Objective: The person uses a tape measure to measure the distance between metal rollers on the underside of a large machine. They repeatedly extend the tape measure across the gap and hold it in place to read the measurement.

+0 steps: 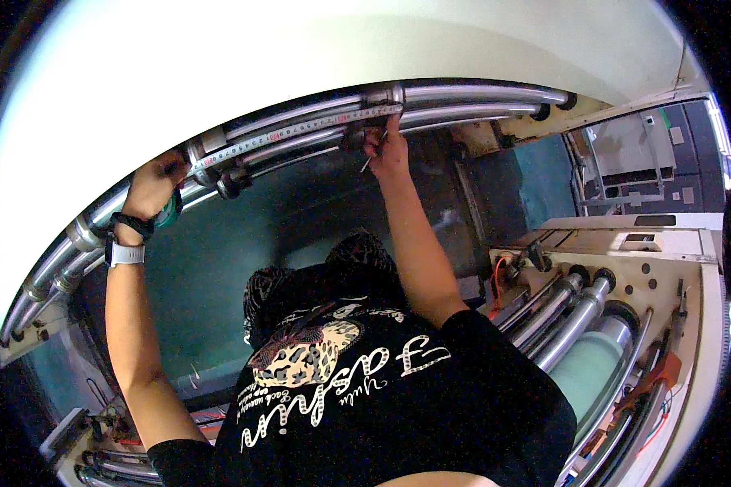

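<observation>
A tape measure's pale blade (pixel 276 136) stretches along polished metal rods (pixel 475 95) at the far side. My left hand (pixel 153 191) is closed round the tape measure at the left; part of its green case (pixel 170 211) shows beside the wrist. At the blade's other end, my right hand (pixel 390 152) has its index finger raised against the tape, by a metal collar (pixel 382 95). The other fingers are curled round a thin pale stick (pixel 366 165), whose kind I cannot make out.
A large white machine cover (pixel 300 40) curves above the rods. Further collars (pixel 81 233) sit along them at the left. Behind me at the right is a cream machine frame (pixel 666 284) with metal rollers and a pale green roller (pixel 589 369). An orange cable (pixel 497 280) hangs there.
</observation>
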Demonstrator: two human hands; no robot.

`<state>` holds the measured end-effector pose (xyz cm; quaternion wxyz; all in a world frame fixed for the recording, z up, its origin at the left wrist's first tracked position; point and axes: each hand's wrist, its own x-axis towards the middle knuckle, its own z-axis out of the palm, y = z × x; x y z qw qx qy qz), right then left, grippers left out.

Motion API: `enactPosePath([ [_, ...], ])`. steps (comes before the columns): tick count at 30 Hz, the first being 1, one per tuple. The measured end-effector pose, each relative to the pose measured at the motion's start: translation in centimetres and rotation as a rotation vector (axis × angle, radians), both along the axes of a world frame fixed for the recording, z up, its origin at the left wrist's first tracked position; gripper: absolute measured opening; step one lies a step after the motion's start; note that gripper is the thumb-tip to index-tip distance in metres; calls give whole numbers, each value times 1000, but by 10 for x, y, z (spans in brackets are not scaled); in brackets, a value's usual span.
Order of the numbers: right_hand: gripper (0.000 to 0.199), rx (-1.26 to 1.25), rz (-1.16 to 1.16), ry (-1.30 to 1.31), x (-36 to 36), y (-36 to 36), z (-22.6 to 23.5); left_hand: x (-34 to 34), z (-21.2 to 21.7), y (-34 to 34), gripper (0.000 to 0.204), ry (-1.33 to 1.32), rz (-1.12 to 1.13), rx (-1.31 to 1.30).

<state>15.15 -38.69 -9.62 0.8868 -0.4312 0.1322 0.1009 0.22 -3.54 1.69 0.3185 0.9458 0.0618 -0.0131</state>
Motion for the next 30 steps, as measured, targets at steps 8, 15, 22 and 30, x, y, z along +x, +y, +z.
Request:
enactPosePath([
  [8, 42, 24, -11, -16, -2, 4, 4, 0, -1, 1, 15, 3, 4, -64],
  [15, 41, 34, -35, 15, 1, 4, -2, 1, 1, 2, 13, 0, -36, -4],
  [22, 39, 57, -53, -6, 1, 5, -1, 1, 0, 1, 14, 1, -9, -61],
  [30, 38, -6, -62, 19, -2, 5, 2, 0, 1, -1, 16, -64, -25, 9],
])
